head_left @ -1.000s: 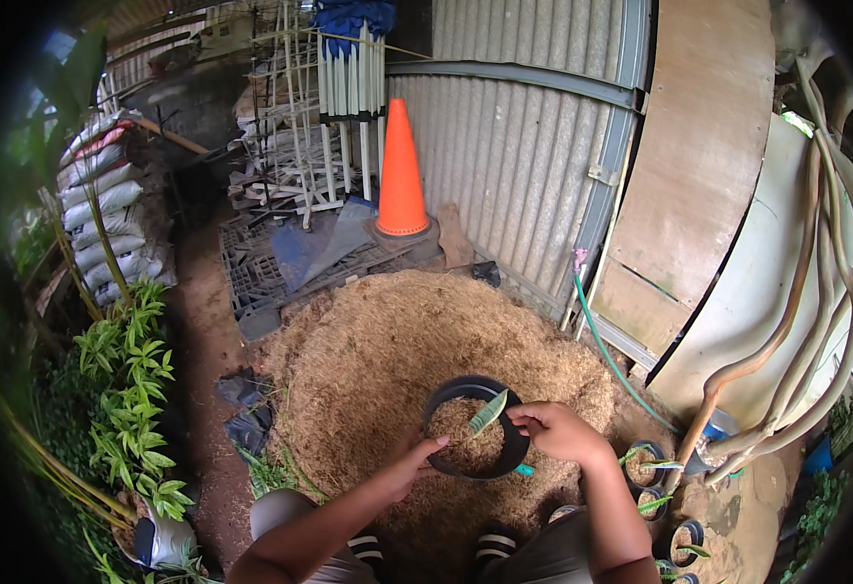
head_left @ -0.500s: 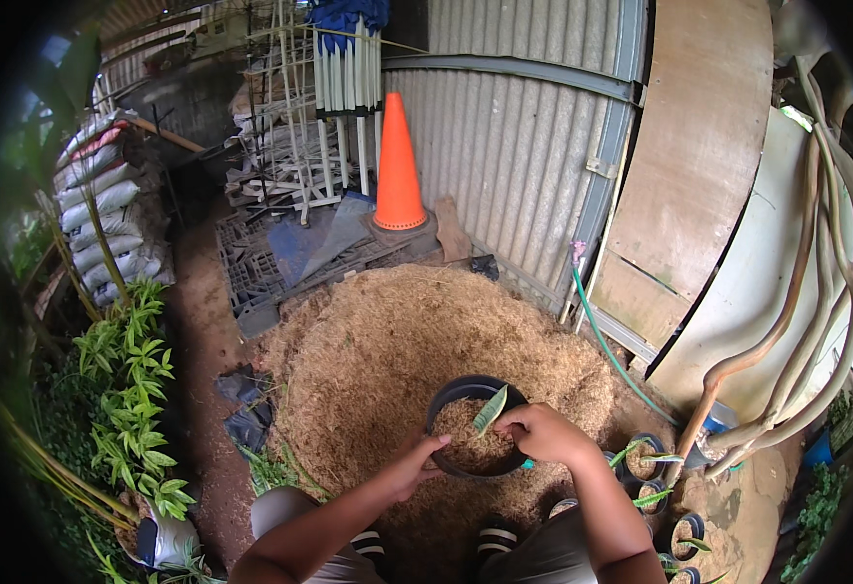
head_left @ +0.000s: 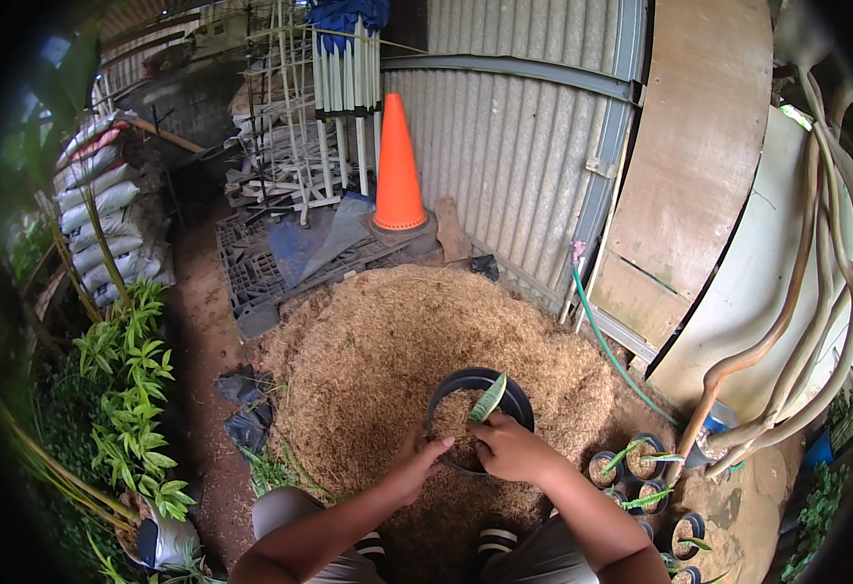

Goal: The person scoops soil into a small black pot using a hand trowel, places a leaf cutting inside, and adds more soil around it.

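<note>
A round black plant pot [head_left: 518,401] filled with brown shredded mulch is held low in front of me, over a mulch heap. My left hand [head_left: 415,465] is closed on its near left side, thumb at the rim. A short, pale-edged green snake plant leaf [head_left: 490,397] sticks up out of the mulch, leaning right. Over the pot's near right part, my right hand [head_left: 512,450] has its fingers bent around the foot of the leaf, down at the mulch. Those fingertips and the leaf's lower end are partly hidden.
The broad mulch heap [head_left: 368,341] spreads ahead of my feet. Several small potted plants [head_left: 648,457] stand at right, by a green hose [head_left: 606,346] and bent trunks [head_left: 786,321]. An orange cone [head_left: 399,170] stands behind; stacked sacks [head_left: 110,219] and leafy plants [head_left: 134,389] line the left.
My right hand has moved left from the pot's right rim to the leaf's foot. The leaf's foot has shifted slightly left in the pot. My left hand still holds the pot.
</note>
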Demonstrator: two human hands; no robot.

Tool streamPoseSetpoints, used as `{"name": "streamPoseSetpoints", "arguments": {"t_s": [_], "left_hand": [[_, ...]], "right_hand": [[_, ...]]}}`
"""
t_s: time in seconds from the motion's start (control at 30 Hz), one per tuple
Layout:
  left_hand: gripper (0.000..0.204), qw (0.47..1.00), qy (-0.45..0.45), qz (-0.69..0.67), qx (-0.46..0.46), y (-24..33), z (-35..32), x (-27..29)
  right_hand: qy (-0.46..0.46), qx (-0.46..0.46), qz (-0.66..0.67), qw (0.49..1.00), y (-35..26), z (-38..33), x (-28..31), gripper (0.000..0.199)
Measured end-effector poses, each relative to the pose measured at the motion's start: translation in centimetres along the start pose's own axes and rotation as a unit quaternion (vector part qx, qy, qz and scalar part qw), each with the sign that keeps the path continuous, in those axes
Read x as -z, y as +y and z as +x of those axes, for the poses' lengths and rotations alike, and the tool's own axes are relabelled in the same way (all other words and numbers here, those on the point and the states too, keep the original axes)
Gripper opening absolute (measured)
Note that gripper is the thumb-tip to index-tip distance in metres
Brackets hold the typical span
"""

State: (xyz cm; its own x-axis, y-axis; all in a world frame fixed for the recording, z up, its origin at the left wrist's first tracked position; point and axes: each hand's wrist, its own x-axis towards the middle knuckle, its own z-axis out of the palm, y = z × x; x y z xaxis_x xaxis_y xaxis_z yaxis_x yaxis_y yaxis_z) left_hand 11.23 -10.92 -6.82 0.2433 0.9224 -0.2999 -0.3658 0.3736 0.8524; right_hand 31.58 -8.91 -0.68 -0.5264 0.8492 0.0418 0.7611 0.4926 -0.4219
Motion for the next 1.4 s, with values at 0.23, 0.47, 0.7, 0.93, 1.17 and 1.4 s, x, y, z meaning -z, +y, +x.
{"name": "streamPoseSetpoints", "arguments": {"t_s": [0.23,0.47,0.7,0.93,1.17,1.4], "left_hand": [[0.089,1.0,-0.014,-0.01,0.001,-0.4,0.6,0.7],[0.091,1.0,-0.016,-0.01,-0.002,-0.3,0.7,1.1],[0.088,0.999,-0.02,-0.037,0.009,-0.5,0.5,0.8],[0.083,0.997,-0.073,-0.023,0.023,0.3,1.0,1.3],[0.09,0.992,-0.103,0.039,0.053,0.4,0.8,1.3],[0.078,0.991,-0.095,0.049,0.08,0.4,0.6,0.7]], "right_hand": [[-0.008,0.088,0.061,0.994,0.8,-0.2,1.5,0.031],[0.097,0.073,0.171,0.978,0.3,0.0,4.3,0.031],[0.008,0.084,0.2,0.976,0.5,-0.2,4.0,0.024],[0.022,-0.005,0.462,0.887,1.8,0.3,3.9,0.012],[0.032,0.087,0.14,0.986,2.7,0.5,4.3,0.043],[-0.06,0.001,0.082,0.995,4.3,0.4,2.3,0.045]]}}
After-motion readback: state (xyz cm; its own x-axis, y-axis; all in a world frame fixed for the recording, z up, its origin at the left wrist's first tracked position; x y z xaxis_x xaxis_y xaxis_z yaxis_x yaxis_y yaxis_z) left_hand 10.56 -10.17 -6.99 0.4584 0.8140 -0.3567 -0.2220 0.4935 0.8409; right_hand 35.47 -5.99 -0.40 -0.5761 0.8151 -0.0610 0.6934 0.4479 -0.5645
